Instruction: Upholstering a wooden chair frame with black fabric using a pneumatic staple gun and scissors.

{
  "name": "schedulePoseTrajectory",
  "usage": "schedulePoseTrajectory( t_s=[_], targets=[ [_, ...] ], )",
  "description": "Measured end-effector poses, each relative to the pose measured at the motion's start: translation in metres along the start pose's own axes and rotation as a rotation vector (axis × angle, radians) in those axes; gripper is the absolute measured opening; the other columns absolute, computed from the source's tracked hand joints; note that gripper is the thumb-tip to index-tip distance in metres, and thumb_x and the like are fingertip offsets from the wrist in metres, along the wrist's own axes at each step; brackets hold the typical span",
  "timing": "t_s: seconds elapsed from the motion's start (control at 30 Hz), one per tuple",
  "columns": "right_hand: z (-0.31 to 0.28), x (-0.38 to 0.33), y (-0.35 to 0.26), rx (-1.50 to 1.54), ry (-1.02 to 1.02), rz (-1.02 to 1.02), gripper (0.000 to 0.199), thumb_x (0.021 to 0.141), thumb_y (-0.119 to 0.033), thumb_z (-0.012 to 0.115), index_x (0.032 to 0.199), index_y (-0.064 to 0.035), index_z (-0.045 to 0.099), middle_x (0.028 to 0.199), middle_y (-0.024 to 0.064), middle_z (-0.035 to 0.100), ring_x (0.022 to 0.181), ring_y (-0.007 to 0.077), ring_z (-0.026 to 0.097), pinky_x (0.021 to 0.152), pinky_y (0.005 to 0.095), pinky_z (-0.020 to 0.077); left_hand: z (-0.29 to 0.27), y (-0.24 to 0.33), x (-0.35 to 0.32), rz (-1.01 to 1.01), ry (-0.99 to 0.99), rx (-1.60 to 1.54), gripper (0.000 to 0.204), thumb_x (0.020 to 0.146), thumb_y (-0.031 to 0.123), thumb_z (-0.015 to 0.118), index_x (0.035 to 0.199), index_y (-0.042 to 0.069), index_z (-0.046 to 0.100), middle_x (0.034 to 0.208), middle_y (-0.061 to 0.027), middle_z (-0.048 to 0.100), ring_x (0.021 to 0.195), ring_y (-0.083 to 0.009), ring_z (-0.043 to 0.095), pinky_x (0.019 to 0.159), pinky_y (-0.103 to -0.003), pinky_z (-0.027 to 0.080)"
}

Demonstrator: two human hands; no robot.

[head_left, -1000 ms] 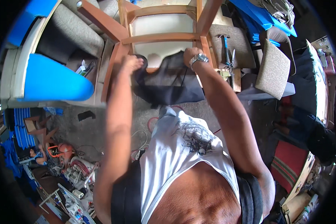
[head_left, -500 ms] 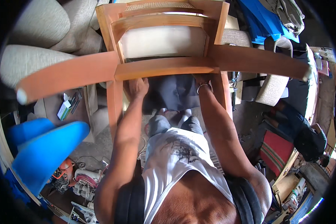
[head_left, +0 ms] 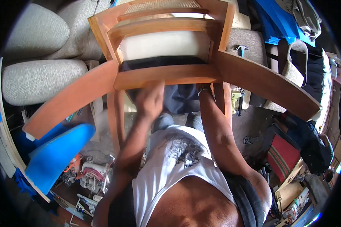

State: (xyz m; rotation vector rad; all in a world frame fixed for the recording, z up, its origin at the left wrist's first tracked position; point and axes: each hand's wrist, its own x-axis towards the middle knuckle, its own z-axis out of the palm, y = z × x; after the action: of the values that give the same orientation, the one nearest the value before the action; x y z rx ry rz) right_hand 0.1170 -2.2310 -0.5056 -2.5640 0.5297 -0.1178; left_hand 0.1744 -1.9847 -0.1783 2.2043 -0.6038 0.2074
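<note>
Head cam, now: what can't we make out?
Head view, all:
Right hand: grip mostly hidden behind the curved brown wooden crossbar.
Left hand: blurred; can't tell whether it touches the crossbar.
Black cloth sheet: middle hidden by the crossbar.
Tan woven cane panel: cut off by the top edge.

Bare left hand (head_left: 151, 102) is motion-blurred, fingers upward, grip unclear; bare left forearm (head_left: 134, 138) slants inward from lower left; bare right forearm (head_left: 216, 117) reaches forward; bare right hand (head_left: 202, 86) is mostly hidden, grip unreadable
</note>
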Motion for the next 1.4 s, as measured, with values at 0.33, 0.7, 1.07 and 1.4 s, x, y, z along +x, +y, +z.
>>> schedulePoseTrajectory(
  t_s=[0.33, 0.7, 1.07, 1.4],
  targets=[
    [0.014, -0.016, 0.017, 0.266, 0.217, 0.094, 0.045, 0.088, -0.04, 0.061, 0.118, -0.0057, 0.058, 0.117, 0.0148, 0.066, 0.101, 0.0332, 0.065, 0.083, 0.0427, 0.0526, 0.065, -0.094, 0.139, -0.01, -0.786, 0.367, 0.018, 0.084, 0.026, 0.07, 0.091, 0.01, 0.069, 0.093, -0.0153, 0.069, 0.093, -0.0363, 0.065, 0.081, -0.045, 0.051],
    [-0.259, -0.021, -0.228, 0.131, 0.023, -0.131, 0.026, 0.082, -0.013, 0.067, 0.107, -0.0087, 0.064, 0.105, 0.0161, 0.066, 0.093, 0.0359, 0.064, 0.075, 0.044, 0.0544, 0.066, -0.101, 0.137, 0.132, -0.561, 0.328, 0.017, 0.091, 0.026, 0.063, 0.092, 0.009, 0.061, 0.079, -0.0147, 0.068, 0.086, -0.0345, 0.066, 0.079, -0.046, 0.05],
    [-0.167, 0.174, -0.118, -0.682, -0.674, -0.495, 0.042, 0.085, -0.025, 0.054, 0.126, -0.0155, 0.062, 0.128, 0.0126, 0.062, 0.129, 0.0313, 0.051, 0.109, 0.052, 0.0368, 0.062, -0.096, 0.132, 0.29, -0.588, 0.229, 0.02, 0.088, 0.028, 0.066, 0.098, 0.011, 0.059, 0.08, -0.018, 0.069, 0.085, -0.0375, 0.068, 0.076, -0.048, 0.05],
    [-0.245, 0.152, -0.175, -0.692, -0.669, -0.242, 0.037, 0.09, -0.022, 0.052, 0.124, -0.0115, 0.062, 0.125, 0.013, 0.064, 0.124, 0.0315, 0.055, 0.1, 0.0516, 0.0425, -0.015, -0.12, 0.132, -0.076, -0.701, 0.946, 0.026, 0.086, 0.01, 0.052, 0.096, 0.007, 0.076, 0.105, -0.014, 0.073, 0.104, -0.0291, 0.068, 0.09, -0.042, 0.049]
  ],
)
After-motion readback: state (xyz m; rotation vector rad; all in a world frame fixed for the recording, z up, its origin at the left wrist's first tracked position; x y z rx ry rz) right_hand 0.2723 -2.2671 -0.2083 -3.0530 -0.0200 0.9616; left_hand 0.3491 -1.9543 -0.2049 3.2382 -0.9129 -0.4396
